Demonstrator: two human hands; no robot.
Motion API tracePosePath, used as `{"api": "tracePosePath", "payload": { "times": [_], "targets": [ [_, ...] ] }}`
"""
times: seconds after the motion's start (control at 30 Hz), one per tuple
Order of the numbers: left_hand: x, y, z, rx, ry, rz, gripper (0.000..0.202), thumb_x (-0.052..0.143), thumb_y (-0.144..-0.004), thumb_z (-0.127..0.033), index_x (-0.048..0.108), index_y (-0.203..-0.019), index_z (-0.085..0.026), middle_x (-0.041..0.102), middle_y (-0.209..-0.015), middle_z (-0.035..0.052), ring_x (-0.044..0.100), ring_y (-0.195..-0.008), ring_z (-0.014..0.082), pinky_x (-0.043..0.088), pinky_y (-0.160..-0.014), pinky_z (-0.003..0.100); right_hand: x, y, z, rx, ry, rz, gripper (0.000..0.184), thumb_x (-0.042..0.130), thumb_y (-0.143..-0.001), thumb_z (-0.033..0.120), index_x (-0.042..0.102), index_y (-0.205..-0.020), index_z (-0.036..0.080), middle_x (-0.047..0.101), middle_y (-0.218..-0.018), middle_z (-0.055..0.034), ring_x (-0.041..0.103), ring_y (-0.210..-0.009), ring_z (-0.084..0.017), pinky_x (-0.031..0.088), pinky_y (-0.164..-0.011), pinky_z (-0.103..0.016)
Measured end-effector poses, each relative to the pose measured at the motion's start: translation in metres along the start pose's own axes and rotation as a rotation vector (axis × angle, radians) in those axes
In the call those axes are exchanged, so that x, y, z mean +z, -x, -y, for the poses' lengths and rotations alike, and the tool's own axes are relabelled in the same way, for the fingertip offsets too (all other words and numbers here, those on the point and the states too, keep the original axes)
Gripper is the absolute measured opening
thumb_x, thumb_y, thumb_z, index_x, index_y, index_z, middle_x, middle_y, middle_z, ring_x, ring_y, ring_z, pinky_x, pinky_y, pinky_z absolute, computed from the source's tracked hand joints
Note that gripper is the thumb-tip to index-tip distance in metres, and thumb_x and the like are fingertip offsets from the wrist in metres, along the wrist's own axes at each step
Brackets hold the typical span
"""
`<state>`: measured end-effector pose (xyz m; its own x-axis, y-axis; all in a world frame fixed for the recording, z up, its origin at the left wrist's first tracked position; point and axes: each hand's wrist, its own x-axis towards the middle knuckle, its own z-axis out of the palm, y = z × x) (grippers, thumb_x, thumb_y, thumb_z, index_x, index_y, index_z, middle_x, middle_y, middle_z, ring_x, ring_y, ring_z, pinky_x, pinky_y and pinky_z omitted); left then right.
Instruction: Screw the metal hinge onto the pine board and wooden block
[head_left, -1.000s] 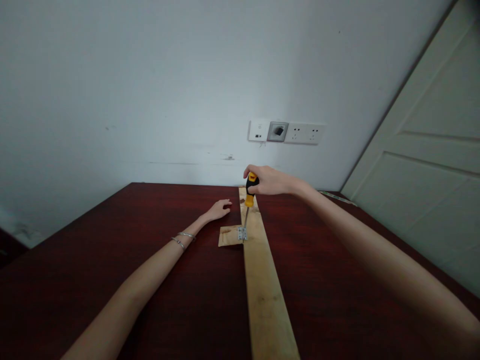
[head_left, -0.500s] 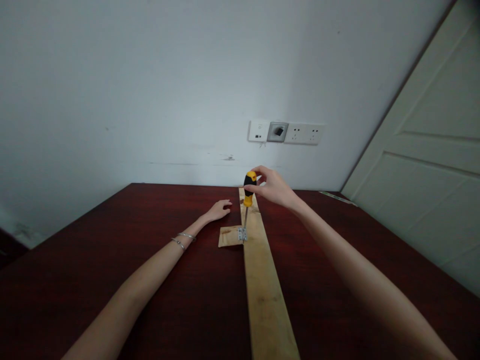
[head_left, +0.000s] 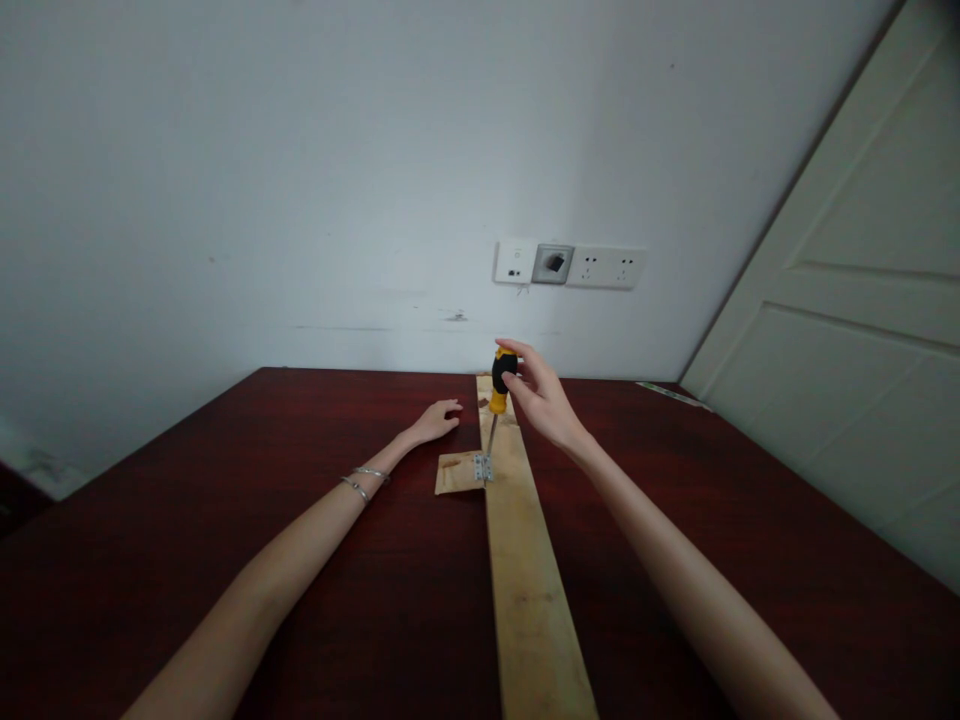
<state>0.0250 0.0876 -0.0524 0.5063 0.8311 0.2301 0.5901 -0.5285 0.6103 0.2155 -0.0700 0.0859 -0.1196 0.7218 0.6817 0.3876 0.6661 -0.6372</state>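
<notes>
A long pale wooden plank (head_left: pixel 525 560) lies on the dark red table (head_left: pixel 187 560), running away from me. A small wooden piece (head_left: pixel 454 472) sits against its left edge, joined by a small metal hinge (head_left: pixel 484 467). A screwdriver with a yellow and black handle (head_left: pixel 500 378) stands upright, its tip on the hinge. My right hand (head_left: pixel 541 398) holds the handle with its fingertips, fingers partly stretched. My left hand (head_left: pixel 437 420) rests flat on the table, just behind the small piece, fingers loosely spread. Two thin bracelets (head_left: pixel 364 478) circle my left wrist.
A white wall stands behind the table, with a row of sockets and a switch (head_left: pixel 570 265). A pale panelled door (head_left: pixel 847 310) leans in at the right.
My right hand turned on the screwdriver handle: from a full grip over the top it shifted to a fingertip hold at the handle's right side. My right arm swung inward. My left hand stayed put.
</notes>
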Motion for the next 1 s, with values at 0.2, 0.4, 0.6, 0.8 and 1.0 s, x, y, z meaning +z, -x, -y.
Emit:
{"api": "tracePosePath", "payload": {
  "times": [0.2,0.4,0.6,0.8,1.0],
  "targets": [
    [0.0,0.0,-0.001,0.003,-0.002,0.004,0.039,0.056,-0.074,-0.014,0.066,-0.112,-0.017,0.061,-0.126,0.0084,0.049,-0.125,0.0247,0.033,-0.108,0.037,0.005,0.002,0.002,0.009,0.116,-0.115,0.041,0.064,-0.078,0.039,0.056,-0.116,0.027,0.048,-0.113,-0.0086,0.053,-0.101,-0.021,0.057,-0.071,-0.033],
    [-0.001,0.002,-0.001,-0.007,-0.007,-0.005,0.038,0.057,-0.074,-0.015,0.067,-0.111,-0.016,0.056,-0.132,0.009,0.048,-0.126,0.025,0.031,-0.109,0.036,0.005,-0.005,-0.015,0.075,-0.117,-0.104,0.073,0.061,-0.076,0.036,0.026,-0.139,0.027,0.054,-0.105,-0.0055,0.059,-0.098,-0.019,0.053,-0.084,-0.037],
    [-0.001,0.002,-0.002,-0.007,-0.025,0.004,0.038,0.056,-0.076,-0.016,0.066,-0.113,-0.014,0.054,-0.134,0.0112,0.047,-0.127,0.0261,0.031,-0.11,0.036,0.007,0.0,-0.011,0.024,-0.12,-0.035,0.046,0.046,-0.086,0.029,0.037,-0.131,0.025,0.049,-0.127,-0.0096,0.055,-0.107,-0.019,0.05,-0.087,-0.035],
    [-0.003,0.003,-0.003,0.012,-0.038,0.027,0.038,0.055,-0.078,-0.015,0.065,-0.115,-0.016,0.058,-0.129,0.0084,0.048,-0.126,0.0239,0.032,-0.109,0.035,0.016,0.001,-0.013,0.014,-0.062,-0.074,0.044,0.061,-0.08,0.037,0.044,-0.119,0.025,0.051,-0.119,-0.0079,0.055,-0.1,-0.018,0.051,-0.08,-0.032],
    [-0.001,0.002,-0.001,0.01,-0.046,0.023,0.039,0.054,-0.077,-0.016,0.065,-0.115,-0.014,0.057,-0.131,0.0106,0.046,-0.128,0.0248,0.03,-0.11,0.036,0.01,-0.001,-0.009,-0.024,-0.059,-0.061,0.052,0.061,-0.081,0.032,0.041,-0.128,0.026,0.056,-0.116,-0.008,0.056,-0.105,-0.019,0.048,-0.089,-0.036]
  ]
}}
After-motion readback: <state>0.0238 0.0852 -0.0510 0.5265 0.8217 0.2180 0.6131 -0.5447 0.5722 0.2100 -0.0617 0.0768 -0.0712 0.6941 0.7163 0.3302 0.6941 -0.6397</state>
